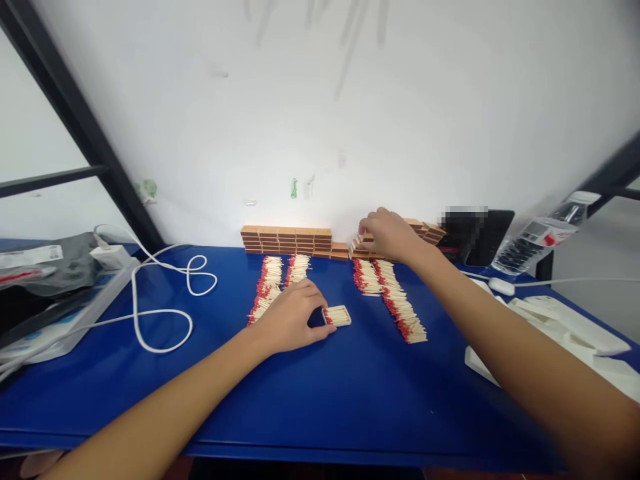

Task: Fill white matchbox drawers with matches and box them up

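Note:
My left hand (293, 317) rests on the table with thumb and fingertips closed on the left end of a small white matchbox tray (339, 316). Red-tipped matches lie inside that tray. At the back, my right hand (387, 235) pinches a small matchbox (355, 246), tilted, beside a low matchbox (340, 251) in the row. Stacked matchboxes (287, 240) stand along the wall to the left; more stacks (425, 231) are partly behind my right hand. Loose matches lie in rows, some (270, 277) partly covered by my left hand, others (400, 303) to the right.
White empty trays (570, 327) are heaped on the right of the blue table (300, 400). A water bottle (545, 233) leans behind them, near a dark phone-like object (489, 237). A white cable (163, 350) loops on the left beside a plastic bin (100, 310).

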The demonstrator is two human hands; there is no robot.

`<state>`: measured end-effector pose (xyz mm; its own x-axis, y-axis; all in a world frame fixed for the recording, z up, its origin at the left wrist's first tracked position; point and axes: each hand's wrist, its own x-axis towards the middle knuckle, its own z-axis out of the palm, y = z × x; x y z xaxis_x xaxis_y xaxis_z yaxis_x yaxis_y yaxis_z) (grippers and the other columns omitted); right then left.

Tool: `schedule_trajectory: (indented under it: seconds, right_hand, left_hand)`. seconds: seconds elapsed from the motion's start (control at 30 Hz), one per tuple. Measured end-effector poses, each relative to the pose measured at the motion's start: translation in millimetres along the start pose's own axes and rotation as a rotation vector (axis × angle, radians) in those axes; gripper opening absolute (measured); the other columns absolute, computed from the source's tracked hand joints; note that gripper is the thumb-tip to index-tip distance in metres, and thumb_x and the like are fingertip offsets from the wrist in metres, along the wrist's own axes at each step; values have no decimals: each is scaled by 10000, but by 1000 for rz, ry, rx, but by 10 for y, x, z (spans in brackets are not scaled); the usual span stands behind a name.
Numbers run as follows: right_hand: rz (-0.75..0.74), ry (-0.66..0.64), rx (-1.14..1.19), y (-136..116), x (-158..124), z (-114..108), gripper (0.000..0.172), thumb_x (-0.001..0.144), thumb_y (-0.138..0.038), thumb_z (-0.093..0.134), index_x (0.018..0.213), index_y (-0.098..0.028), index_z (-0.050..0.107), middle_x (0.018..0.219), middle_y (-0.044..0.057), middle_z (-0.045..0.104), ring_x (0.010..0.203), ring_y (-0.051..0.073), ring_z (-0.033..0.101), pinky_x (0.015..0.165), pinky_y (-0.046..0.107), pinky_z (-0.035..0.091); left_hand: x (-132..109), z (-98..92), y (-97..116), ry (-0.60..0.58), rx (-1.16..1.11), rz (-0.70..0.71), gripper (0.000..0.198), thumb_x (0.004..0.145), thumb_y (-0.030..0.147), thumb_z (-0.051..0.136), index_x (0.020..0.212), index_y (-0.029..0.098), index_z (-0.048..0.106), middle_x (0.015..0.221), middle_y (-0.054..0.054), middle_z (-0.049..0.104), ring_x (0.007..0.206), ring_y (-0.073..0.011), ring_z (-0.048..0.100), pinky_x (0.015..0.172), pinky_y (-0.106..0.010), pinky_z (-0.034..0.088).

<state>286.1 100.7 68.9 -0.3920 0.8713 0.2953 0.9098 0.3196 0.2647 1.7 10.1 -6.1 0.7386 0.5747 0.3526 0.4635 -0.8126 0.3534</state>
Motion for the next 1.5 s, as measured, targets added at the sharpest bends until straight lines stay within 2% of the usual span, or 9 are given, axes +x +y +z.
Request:
schedule_trajectory:
  seconds: [0.27, 0.37, 0.47, 0.73, 0.9, 1.03, 1.2, 1.3, 1.5]
  right_hand:
    - [0, -19, -151, 243, 46, 243, 304, 884, -338, 752, 1124, -154, 726, 1129, 205, 733, 1107, 380, 578, 853, 437, 419]
    - [-26, -61, -169, 341, 62, 272, 221, 899, -291, 736, 1073, -155, 749, 1102, 198, 742, 1098, 369, 582, 850, 427, 424]
    - [-52, -77, -167, 369, 91, 241, 118, 939, -229, 679, 964, -158, 771, 1027, 182, 748, 1069, 340, 576, 830, 405, 409]
    - [-59, 47, -155, 109, -150, -84, 306, 1032, -231, 493, 1010, -100, 769, 1024, 216, 737, 1032, 332, 596, 840, 423, 408]
    - [-157, -7, 151, -451, -836, -243, 187, 1006, -291, 580, 936, -197, 725, 963, 147, 729, 920, 287, 643, 746, 379, 442]
    - [-186, -170, 366, -694, -1240, -225, 36, 948, -245, 677, 919, -225, 687, 1020, 112, 724, 936, 271, 675, 768, 373, 486]
    - [-64, -286, 603, -556, -1225, -168, 336, 840, -411, 836, 1096, -239, 704, 1157, 96, 735, 985, 281, 674, 793, 383, 512]
    - [-79, -318, 665, -477, -1162, -104, 263, 891, -441, 769, 1055, -238, 732, 1051, 76, 746, 897, 254, 660, 751, 366, 486]
    - [-45, -85, 745, -530, -1215, 12, 310, 903, -451, 771, 1116, -227, 753, 857, 36, 684, 748, 201, 617, 677, 328, 460]
  left_hand:
    - [-1, 30, -29, 11, -3, -1, 260, 924, 435, 785, 996, 190, 732, 999, -84, 748, 1082, -294, 647, 982, -455, 540]
    - [-5, 44, -32, 17, -5, 17, 262, 923, 438, 787, 983, 190, 730, 992, -88, 744, 1069, -291, 649, 978, -447, 543]
    - [-8, 56, -37, 19, -10, 19, 257, 919, 434, 790, 976, 190, 731, 986, -86, 741, 1059, -285, 650, 967, -437, 548]
    - [12, -28, -48, 105, 43, -7, 211, 924, 394, 762, 970, 192, 723, 1017, -87, 760, 1056, -287, 662, 987, -467, 540]
    - [33, -134, -101, 201, 124, -85, 211, 924, 399, 744, 963, 193, 727, 972, -93, 776, 1017, -300, 670, 946, -483, 548]
    - [36, -127, -101, 207, 144, -133, 242, 924, 422, 745, 984, 188, 736, 968, -97, 779, 1034, -310, 674, 921, -478, 558]
    - [22, -74, -57, 199, 111, -157, 268, 903, 419, 771, 1018, 178, 758, 999, -109, 761, 1039, -300, 681, 947, -483, 569]
    - [16, -79, -44, 219, 99, -160, 270, 905, 432, 779, 1019, 188, 766, 999, -105, 751, 1025, -287, 684, 952, -478, 571]
    - [17, -80, -17, 259, 76, -59, 249, 914, 414, 793, 1020, 192, 759, 962, -80, 766, 990, -261, 677, 917, -443, 568]
